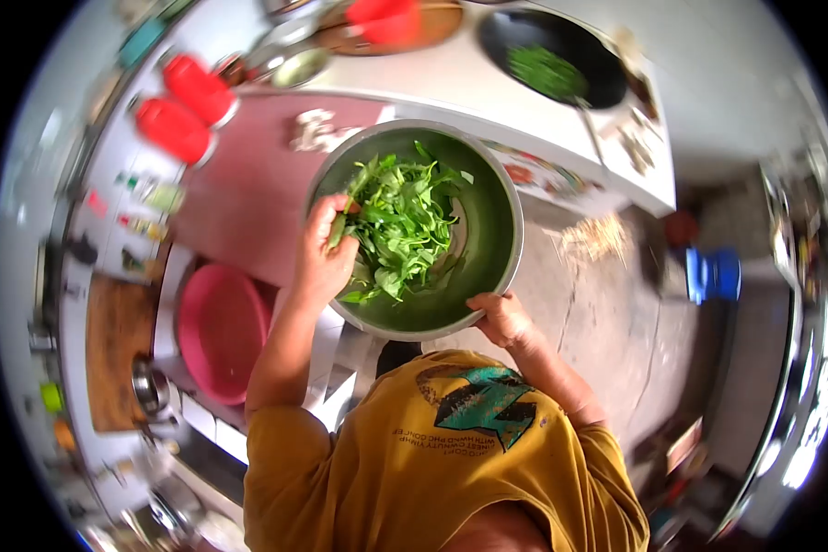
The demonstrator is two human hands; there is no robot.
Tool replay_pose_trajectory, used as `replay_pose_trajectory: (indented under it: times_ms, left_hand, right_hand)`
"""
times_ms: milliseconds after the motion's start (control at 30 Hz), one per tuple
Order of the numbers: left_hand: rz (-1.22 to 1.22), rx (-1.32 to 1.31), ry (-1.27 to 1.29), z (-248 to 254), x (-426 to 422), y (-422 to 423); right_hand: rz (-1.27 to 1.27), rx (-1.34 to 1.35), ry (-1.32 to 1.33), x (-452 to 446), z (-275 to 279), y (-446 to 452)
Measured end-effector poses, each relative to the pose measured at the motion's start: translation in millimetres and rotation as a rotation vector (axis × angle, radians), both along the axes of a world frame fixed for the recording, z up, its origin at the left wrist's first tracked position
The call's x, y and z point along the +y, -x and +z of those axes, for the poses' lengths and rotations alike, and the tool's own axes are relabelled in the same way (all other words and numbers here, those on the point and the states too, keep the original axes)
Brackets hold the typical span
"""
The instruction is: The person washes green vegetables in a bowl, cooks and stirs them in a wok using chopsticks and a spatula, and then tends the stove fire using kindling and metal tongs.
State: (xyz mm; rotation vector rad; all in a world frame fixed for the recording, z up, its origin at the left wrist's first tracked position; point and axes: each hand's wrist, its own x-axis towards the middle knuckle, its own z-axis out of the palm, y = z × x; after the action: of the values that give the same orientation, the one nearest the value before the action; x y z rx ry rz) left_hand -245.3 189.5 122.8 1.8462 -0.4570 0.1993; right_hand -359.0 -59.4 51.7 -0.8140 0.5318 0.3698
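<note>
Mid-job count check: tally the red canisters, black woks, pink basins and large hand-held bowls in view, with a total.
Red canisters: 2
Black wok: 1
Pink basin: 1
Large bowl: 1
Total: 5

Bright green leaves (400, 225), grey-rimmed bowl (489, 241)

A pink basin (221, 333) sits apart from red flasks (171, 129).

My bowl (488, 235): bright, leaves (400, 225) fairly sharp
My shirt (386, 469): well lit, softly shadowed
Red flasks (200, 89): blurred
Right edge: white glare
My view: strongly curved, corners black
</note>
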Motion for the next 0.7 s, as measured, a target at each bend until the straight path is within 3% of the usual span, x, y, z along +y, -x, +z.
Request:
replay_pose_trajectory:
  times_ms: [33,200,300,333,400,467,533,567,700]
  left_hand:
    - [-0.102,0.009,0.049,18.3,-32.2,11.1]
    - [-0.471,0.079,0.198,31.4,-180.5,47.0]
    - [-0.779,0.189,-0.076,31.1,-261.3,66.1]
    - [-0.829,-0.158,-0.414,26.9,-283.6,65.2]
    - [-0.989,-0.098,-0.609,26.3,-326.6,77.4]
    - [-1.013,-0.204,-0.51,14.3,-370.7,83.8]
    - [-0.993,0.119,-0.36,19.2,-409.4,97.3]
    - [-1.015,0.122,-0.196,17.3,-431.5,102.5]
    - [-1.047,0.021,-0.093,34.5,-510.0,125.2]
  right_hand:
    - [-0.026,-0.034,0.018,-26.3,-16.5,25.8]
    - [-0.353,-0.021,-0.005,-112.9,14.4,136.6]
    - [-0.548,-0.029,0.012,-149.6,13.7,187.9]
    - [-0.611,-0.023,0.027,-159.7,9.4,201.6]
    - [-0.739,-0.023,-0.012,-181.9,-4.5,226.2]
    - [-0.846,-0.018,-0.056,-200.1,-14.4,242.1]
    - [-0.924,-0.016,-0.085,-215.9,-17.2,255.1]
    - [-0.94,-0.001,-0.086,-227.5,-22.7,259.2]
    - [-0.988,0.018,-0.123,-281.9,-35.0,264.3]
